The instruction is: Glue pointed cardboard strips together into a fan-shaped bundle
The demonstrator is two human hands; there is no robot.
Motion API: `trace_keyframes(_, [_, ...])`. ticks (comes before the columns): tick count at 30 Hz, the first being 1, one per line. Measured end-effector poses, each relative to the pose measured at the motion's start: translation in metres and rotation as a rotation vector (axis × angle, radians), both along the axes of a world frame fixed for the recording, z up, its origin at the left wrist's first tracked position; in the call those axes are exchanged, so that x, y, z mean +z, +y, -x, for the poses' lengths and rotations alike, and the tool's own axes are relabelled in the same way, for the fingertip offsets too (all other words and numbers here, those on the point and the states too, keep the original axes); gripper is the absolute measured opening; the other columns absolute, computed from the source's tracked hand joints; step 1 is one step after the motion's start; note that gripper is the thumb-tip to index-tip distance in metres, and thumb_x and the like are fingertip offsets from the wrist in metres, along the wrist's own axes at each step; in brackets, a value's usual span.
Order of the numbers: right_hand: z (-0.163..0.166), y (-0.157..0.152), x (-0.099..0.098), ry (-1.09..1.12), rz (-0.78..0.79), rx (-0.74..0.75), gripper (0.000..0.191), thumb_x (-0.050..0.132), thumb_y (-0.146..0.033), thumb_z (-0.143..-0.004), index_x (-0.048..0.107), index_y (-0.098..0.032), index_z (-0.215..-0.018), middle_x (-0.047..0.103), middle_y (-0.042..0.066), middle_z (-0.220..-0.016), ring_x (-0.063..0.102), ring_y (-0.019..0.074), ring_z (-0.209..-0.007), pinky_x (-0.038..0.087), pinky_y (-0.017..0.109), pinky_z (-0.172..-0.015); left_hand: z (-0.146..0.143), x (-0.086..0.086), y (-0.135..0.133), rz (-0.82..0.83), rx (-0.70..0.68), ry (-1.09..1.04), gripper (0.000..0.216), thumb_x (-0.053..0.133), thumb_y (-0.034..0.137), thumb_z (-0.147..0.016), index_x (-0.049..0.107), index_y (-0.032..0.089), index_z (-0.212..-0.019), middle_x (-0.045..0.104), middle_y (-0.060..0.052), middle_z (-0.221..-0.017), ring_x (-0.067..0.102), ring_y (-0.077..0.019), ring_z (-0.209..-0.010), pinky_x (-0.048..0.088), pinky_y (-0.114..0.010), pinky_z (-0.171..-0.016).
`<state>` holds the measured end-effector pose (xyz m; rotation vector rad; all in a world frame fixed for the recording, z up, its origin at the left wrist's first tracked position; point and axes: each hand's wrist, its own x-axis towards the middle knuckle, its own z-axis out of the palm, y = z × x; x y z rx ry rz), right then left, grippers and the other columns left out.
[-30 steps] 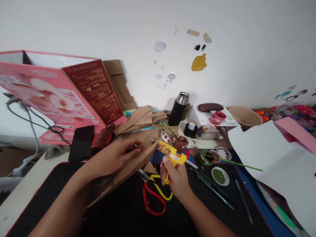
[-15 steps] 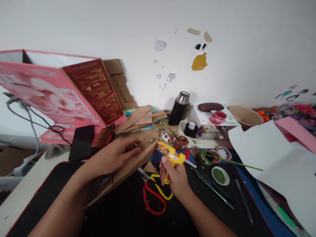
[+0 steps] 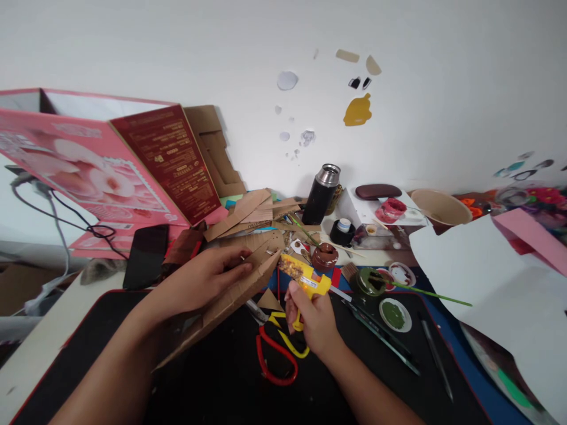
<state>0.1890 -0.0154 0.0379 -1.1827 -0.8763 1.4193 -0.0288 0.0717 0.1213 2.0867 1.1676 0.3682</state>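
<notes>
My right hand is wrapped round the handle of a yellow hot glue gun, with a clear glue stick poking out of its back. The gun's tip is at the right end of a folded brown cardboard piece, and the nozzle itself is hard to make out. My left hand grips that cardboard, its fingers reaching inside the fold; some fingertips are hidden. Below the cardboard, scissors with one red and one yellow handle lie on the black mat.
A black flask stands behind the cardboard scraps. Open paint jars and a lid of green paint sit to the right. On the left are a pink box and a phone. Pens lie at right.
The glue gun in my right hand has shifted very slightly left. My left hand and the cardboard have hardly moved.
</notes>
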Motion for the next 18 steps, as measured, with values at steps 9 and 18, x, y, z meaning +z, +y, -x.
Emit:
trace_keyframes(9, [0.001, 0.003, -0.001, -0.021, 0.015, 0.031, 0.066, 0.070, -0.084, -0.080, 0.063, -0.019, -0.078, 0.051, -0.005, -0.041, 0.047, 0.0115, -0.033, 0.036, 0.023, -0.038, 0.019, 0.014, 0.002, -0.043, 0.087, 0.005, 0.046, 0.055, 0.060, -0.102, 0.077, 0.021, -0.114, 0.081, -0.005, -0.113, 0.072, -0.0289, -0.101, 0.057, -0.035, -0.089])
trace_keyframes(18, [0.016, -0.012, -0.012, -0.513, -0.275, 0.251, 0.038, 0.059, -0.054, -0.100, 0.066, -0.021, -0.082, 0.063, 0.001, -0.061, 0.059, 0.0160, -0.054, 0.046, 0.026, -0.052, 0.036, 0.043, -0.011, -0.074, 0.456, -0.306, 0.036, 0.064, 0.053, -0.097, 0.068, 0.017, -0.101, 0.068, 0.001, -0.084, 0.059, -0.0157, -0.076, 0.047, -0.022, -0.062])
